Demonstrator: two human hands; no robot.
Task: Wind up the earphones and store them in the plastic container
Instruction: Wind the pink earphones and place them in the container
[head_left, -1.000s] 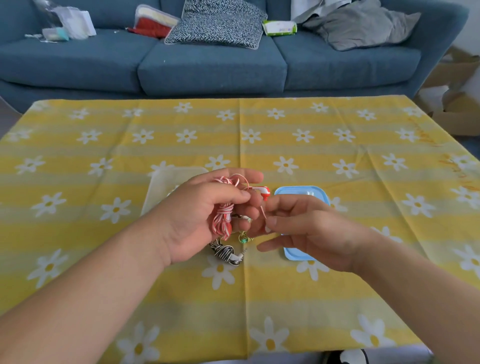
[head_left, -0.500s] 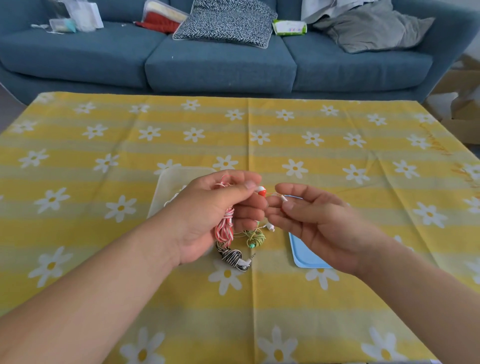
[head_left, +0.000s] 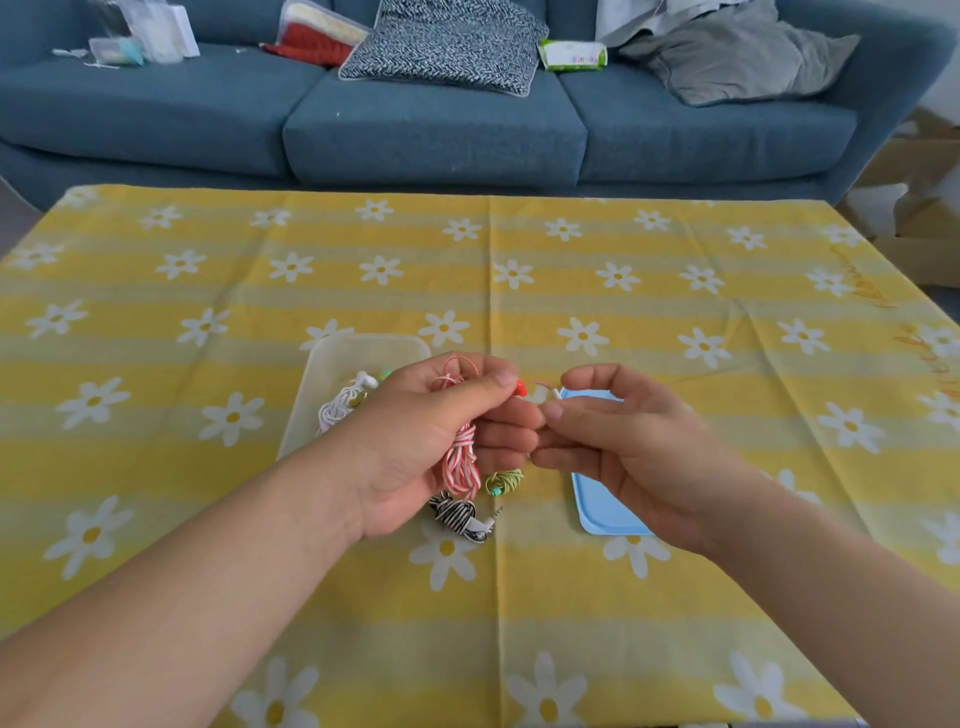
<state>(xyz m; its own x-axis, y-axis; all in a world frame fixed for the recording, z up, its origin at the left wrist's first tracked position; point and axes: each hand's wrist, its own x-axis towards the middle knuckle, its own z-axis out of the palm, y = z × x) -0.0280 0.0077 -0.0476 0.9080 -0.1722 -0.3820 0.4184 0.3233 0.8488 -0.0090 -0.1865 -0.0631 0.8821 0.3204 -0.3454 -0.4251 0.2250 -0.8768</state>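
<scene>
My left hand (head_left: 426, 441) is shut on a wound bundle of red-and-white striped earphones (head_left: 460, 462); a red earbud (head_left: 519, 387) sticks out past the thumb. My right hand (head_left: 618, 441) sits just to the right and pinches the loose thin end of that cord near a white plug (head_left: 556, 393). The clear plastic container (head_left: 332, 364) lies behind my left hand with white earphones (head_left: 343, 402) inside. Its blue lid (head_left: 597, 499) lies under my right hand. Black-and-white striped earphones (head_left: 460, 514) and a green-yellow coil (head_left: 503, 480) lie on the cloth below my hands.
A yellow tablecloth with white daisies (head_left: 675, 291) covers the table. Behind it stands a blue sofa (head_left: 431, 119) with a patterned cushion, a grey cloth, a green packet and plastic bags. Cardboard boxes (head_left: 930, 218) are at the right.
The camera view has shifted a little. My right hand opened slightly and moved right, pulling the cord end out; the white earphones in the container now show behind my left hand.
</scene>
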